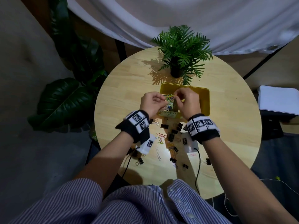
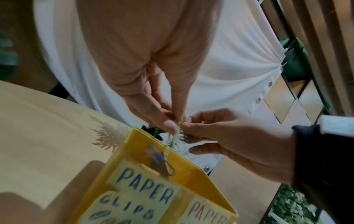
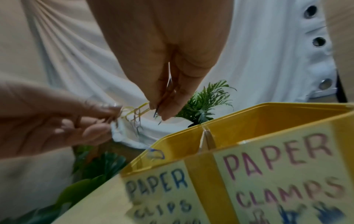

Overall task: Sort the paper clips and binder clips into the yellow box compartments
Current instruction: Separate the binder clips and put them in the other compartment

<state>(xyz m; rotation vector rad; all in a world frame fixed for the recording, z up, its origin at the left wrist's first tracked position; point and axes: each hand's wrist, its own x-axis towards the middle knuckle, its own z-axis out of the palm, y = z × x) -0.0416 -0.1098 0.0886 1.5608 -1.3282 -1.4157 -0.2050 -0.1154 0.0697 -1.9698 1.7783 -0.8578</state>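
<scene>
both hands are raised over the yellow box (image 1: pixel 204 101) near the table's far edge. the left hand (image 1: pixel 152 101) and right hand (image 1: pixel 188 101) each pinch tangled paper clips (image 3: pixel 134 112).

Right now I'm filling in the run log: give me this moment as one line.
step: untangling paper clips | left hand: pinches paper clips | right hand: pinches same cluster | place: above yellow box | table: clips still loose

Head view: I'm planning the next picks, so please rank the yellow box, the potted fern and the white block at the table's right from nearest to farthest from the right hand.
1. Yellow box: directly under the right hand.
2. Potted fern: beyond the box, at the table's far edge.
3. White block: off the table, far right.
</scene>
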